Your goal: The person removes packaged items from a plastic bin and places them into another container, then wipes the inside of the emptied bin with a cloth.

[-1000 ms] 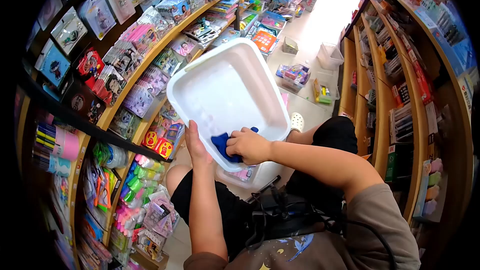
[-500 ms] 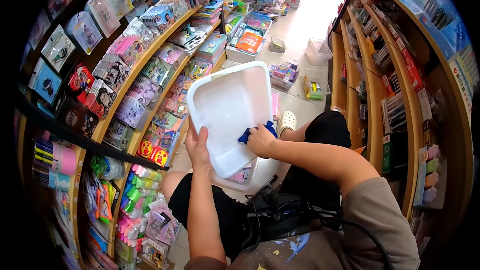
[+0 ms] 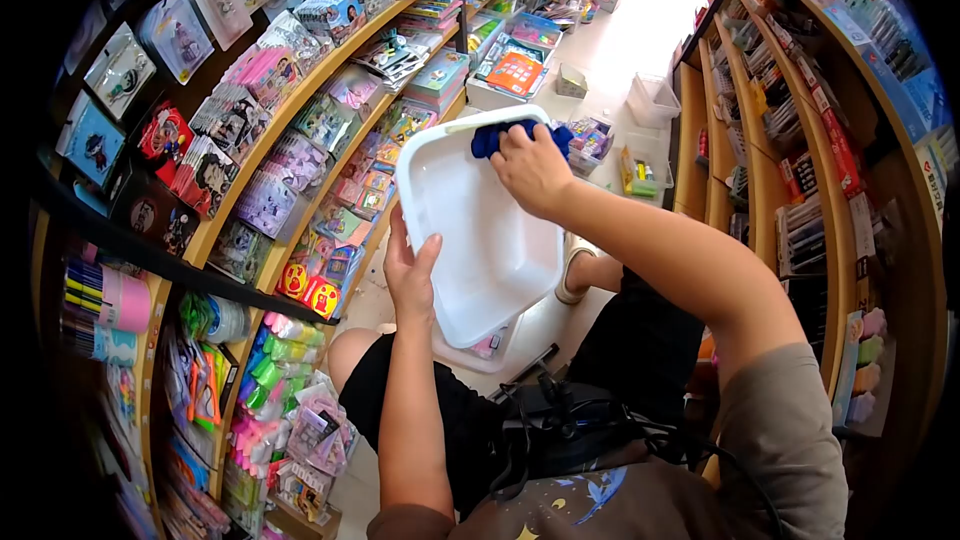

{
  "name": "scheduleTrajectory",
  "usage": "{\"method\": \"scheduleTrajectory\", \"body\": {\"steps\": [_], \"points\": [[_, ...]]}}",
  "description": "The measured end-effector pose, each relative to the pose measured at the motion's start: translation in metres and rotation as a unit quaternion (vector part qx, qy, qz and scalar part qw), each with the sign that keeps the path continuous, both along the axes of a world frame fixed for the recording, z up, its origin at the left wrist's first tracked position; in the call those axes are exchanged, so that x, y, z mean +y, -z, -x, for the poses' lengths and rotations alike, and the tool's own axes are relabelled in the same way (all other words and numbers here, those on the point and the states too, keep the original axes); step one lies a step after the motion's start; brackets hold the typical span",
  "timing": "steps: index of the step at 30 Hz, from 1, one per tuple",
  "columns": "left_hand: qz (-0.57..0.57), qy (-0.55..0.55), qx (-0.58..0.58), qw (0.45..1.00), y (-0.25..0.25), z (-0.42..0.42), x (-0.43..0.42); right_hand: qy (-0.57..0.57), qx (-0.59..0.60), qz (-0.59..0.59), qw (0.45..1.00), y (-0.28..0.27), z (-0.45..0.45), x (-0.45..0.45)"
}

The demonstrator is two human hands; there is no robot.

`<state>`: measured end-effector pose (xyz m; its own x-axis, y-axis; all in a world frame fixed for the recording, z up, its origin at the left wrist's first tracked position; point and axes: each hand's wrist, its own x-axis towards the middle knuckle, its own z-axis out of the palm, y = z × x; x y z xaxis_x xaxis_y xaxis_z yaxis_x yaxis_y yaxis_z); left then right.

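Note:
A white plastic bin (image 3: 462, 250) is tilted in front of me, its inside facing up toward me. My left hand (image 3: 410, 278) grips its left side, thumb along the near face and the other fingers partly hidden behind the wall. A crumpled dark blue cloth (image 3: 487, 141) is bunched under my right hand (image 3: 533, 172), whose fingers press it against the inner wall by the bin's upper right rim. Below the bin, a clear container (image 3: 483, 358) with pinkish packets stands on the floor, partly covered.
Shelves of packaged stationery and toys (image 3: 290, 160) curve along my left. Wooden shelves with pens and boxes (image 3: 790, 140) line my right. On the aisle floor ahead are a clear bin (image 3: 653, 100), a container of colourful packets (image 3: 592, 140) and stacked books (image 3: 515, 73).
My right hand has moved the blue cloth from the bin's lower right interior up to its upper right rim. The bin has shifted slightly right and down in view, still in my left hand.

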<state>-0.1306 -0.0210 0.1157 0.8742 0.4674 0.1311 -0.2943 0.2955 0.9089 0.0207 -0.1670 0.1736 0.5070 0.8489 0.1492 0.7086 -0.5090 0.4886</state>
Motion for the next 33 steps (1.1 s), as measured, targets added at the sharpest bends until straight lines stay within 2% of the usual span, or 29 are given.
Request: {"method": "scheduleTrajectory", "body": {"steps": [4,9,10,11,13,16,18,19,21,23,26,33], "points": [[0.018,-0.016,-0.028,0.999,-0.003,0.002,-0.001,-0.024,0.022,0.094,0.995,0.036,0.022,-0.004],[0.036,-0.054,-0.057,0.996,-0.007,0.001,0.008,-0.066,0.137,0.167,0.974,0.093,0.064,-0.023],[0.044,-0.061,-0.062,0.995,-0.006,0.002,0.007,-0.047,0.155,0.167,0.973,0.095,0.070,-0.022],[0.042,-0.066,-0.064,0.995,-0.004,0.003,0.006,-0.041,0.166,0.106,0.980,0.110,0.069,-0.026],[0.034,-0.078,-0.068,0.994,-0.001,0.006,0.006,0.003,0.264,0.051,0.963,0.101,0.068,-0.022],[0.040,-0.094,-0.061,0.993,-0.004,0.007,0.007,0.100,0.499,-0.050,0.860,0.095,0.055,-0.017],[0.042,-0.095,-0.072,0.992,-0.012,0.008,0.010,0.115,0.579,-0.105,0.801,0.090,0.049,-0.017],[0.042,-0.098,-0.076,0.991,-0.014,0.009,0.011,0.125,0.623,-0.141,0.759,0.082,0.051,-0.016],[0.025,-0.115,-0.075,0.990,-0.012,0.007,0.012,0.137,0.745,-0.146,0.636,0.074,0.062,-0.007],[0.023,-0.122,-0.075,0.989,-0.007,0.005,0.011,0.086,0.758,-0.174,0.623,0.071,0.080,0.006],[0.078,-0.107,-0.066,0.989,-0.006,0.009,0.016,0.090,0.802,-0.145,0.572,0.059,0.088,0.024],[0.115,-0.138,-0.072,0.981,0.005,0.008,0.027,0.110,0.854,-0.136,0.490,0.043,0.084,0.033]]}}
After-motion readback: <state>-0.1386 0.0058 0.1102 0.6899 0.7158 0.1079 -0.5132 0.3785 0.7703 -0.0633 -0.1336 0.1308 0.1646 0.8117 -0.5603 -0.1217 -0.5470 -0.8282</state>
